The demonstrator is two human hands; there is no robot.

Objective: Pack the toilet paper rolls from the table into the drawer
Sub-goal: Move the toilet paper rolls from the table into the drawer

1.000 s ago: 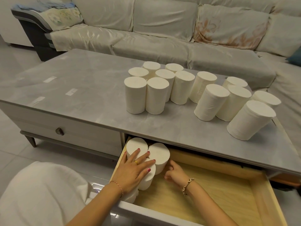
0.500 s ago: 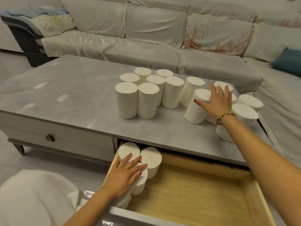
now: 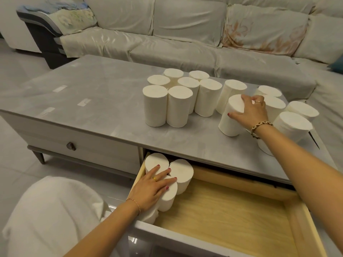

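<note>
Grey table (image 3: 92, 112); plain rolls (image 3: 172, 106) bear no readable writing.

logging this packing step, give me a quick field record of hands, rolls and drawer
left hand: lies flat on the rolls in the drawer
right hand: grips a roll on the table
drawer: open, rolls upright in its left corner, the rest bare wood
table: grey top, many rolls standing
closed drawer knob: left of the open drawer
sofa: behind the table
</note>
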